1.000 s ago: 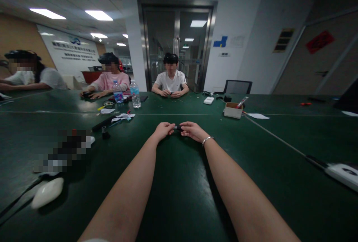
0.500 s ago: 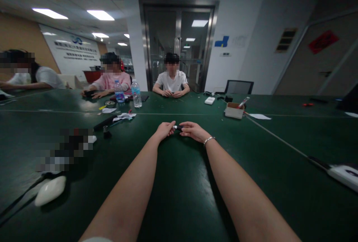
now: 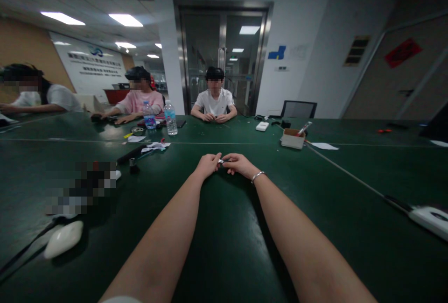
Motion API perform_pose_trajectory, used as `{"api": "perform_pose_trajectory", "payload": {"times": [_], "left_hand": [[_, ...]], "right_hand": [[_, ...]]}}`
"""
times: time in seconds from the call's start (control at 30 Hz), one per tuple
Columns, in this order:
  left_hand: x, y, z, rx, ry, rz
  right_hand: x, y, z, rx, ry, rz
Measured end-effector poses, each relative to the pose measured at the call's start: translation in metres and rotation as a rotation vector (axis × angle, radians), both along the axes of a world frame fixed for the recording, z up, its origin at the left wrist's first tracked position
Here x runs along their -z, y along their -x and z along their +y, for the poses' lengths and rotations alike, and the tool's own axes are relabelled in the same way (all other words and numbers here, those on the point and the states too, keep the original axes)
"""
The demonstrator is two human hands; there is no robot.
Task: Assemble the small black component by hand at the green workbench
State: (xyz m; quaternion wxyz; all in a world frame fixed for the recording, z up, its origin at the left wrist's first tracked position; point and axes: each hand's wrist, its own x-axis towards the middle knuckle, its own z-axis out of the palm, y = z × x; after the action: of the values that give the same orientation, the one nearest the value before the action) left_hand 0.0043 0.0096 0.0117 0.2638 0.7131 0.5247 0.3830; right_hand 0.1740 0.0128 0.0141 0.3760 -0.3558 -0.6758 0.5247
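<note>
Over the middle of the dark green table [image 3: 224,247], my left hand [image 3: 207,166] and my right hand [image 3: 241,165] meet fingertip to fingertip. Between them is a small silver-and-black object [image 3: 220,161], too small and too covered to name exactly. My left thumb and fingers are closed on its silver end. Thumb and forefinger of my right hand pinch the opposite, dark end, mostly hidden by the fingers. A silver bracelet [image 3: 258,176] circles my right wrist.
To the left lie a white rounded object [image 3: 64,239], a small black item [image 3: 133,166] and crumpled paper [image 3: 156,146]. Two water bottles [image 3: 171,118] stand farther back. At right are a small open box [image 3: 293,138] and a cable [image 3: 345,170]. Three people sit across the table.
My right hand has come slightly left, closer to my left hand, and less of the object's dark part shows. The pink-sleeved person's hand has shifted left.
</note>
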Motion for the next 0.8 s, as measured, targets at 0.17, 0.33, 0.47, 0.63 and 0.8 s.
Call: {"api": "perform_pose_trajectory", "payload": {"times": [0.17,0.33,0.47,0.63,0.8], "left_hand": [[-0.0046,0.0002,-0.0053,0.007,-0.055,0.088],[-0.0012,0.0024,-0.0027,0.046,0.002,-0.081],[-0.0011,0.0058,-0.0021,0.087,0.033,-0.302],[-0.002,0.0085,-0.0013,0.189,0.06,-0.4],[0.0015,0.0083,0.0027,0.162,0.054,-0.41]], "right_hand": [[-0.0058,0.0027,-0.0058,0.01,-0.068,-0.071],[-0.0049,0.0045,-0.0052,0.076,-0.076,-0.063],[-0.001,0.0033,-0.0009,0.121,-0.055,-0.031],[0.0008,0.0015,0.0014,0.135,-0.022,-0.019],[0.0011,0.0003,0.0019,0.134,0.01,-0.009]]}}
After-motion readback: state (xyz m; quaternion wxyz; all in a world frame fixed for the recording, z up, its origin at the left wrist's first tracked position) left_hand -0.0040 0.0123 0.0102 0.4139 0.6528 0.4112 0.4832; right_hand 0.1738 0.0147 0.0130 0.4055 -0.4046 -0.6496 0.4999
